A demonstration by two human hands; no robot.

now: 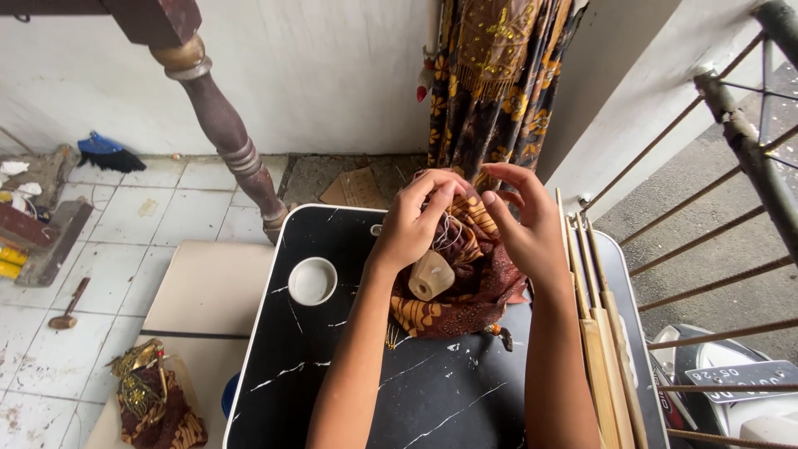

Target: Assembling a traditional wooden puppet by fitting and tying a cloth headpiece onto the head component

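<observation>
Seen from above, a person's left hand (413,223) pinches pale thread (450,234) over a bundle of brown patterned cloth (465,287) on a black marbled worktop (399,391). The right hand (526,224) hovers just beside it, fingers loosely spread, grasping nothing. A thread cone (431,275) lies on the cloth, a white cup (312,281) to its left, and bamboo sticks (603,349) lie along the right edge.

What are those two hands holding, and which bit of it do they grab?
The left hand pinches thin white thread at the top of a brown patterned cloth bundle. The right hand is beside it with fingers spread; whether it grips anything cannot be told.
</observation>
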